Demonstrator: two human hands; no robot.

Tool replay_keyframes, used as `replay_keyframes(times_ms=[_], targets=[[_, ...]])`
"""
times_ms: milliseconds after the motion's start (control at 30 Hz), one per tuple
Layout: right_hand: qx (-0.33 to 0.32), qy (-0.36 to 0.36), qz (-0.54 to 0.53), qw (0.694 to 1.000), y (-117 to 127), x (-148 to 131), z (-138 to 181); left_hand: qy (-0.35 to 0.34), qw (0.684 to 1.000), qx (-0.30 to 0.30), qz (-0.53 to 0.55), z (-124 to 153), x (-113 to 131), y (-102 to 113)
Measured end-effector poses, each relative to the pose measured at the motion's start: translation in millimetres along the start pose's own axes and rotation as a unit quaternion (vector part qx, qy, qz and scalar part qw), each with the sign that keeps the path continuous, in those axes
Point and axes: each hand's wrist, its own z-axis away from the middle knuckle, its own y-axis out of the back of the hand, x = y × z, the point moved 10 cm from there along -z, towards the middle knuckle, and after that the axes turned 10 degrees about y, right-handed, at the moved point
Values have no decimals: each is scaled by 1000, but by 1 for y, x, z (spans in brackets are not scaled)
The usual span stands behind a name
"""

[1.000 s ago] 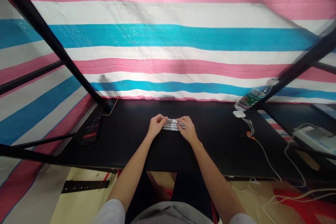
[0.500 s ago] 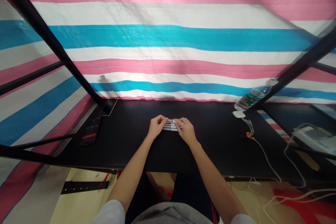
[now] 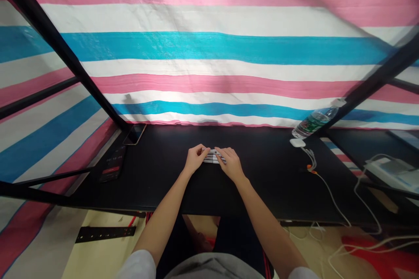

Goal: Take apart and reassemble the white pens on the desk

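Slim white marker pens (image 3: 213, 156) lie side by side on the black tabletop (image 3: 278, 183), between both hands; the left hand (image 3: 195, 159) pinches their left ends, and the right hand (image 3: 231, 164) closes over their right ends.

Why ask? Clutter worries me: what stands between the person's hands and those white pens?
Nothing visible does: the left hand and right hand are touching the row of slim white plastic marker pens on the black tabletop.
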Motion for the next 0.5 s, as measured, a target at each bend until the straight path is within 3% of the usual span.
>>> replay_keyframes(times_ms=[500], targets=[[32,-5,10,999,2,4,5,-8,1000,1,-23,1,2,-1]])
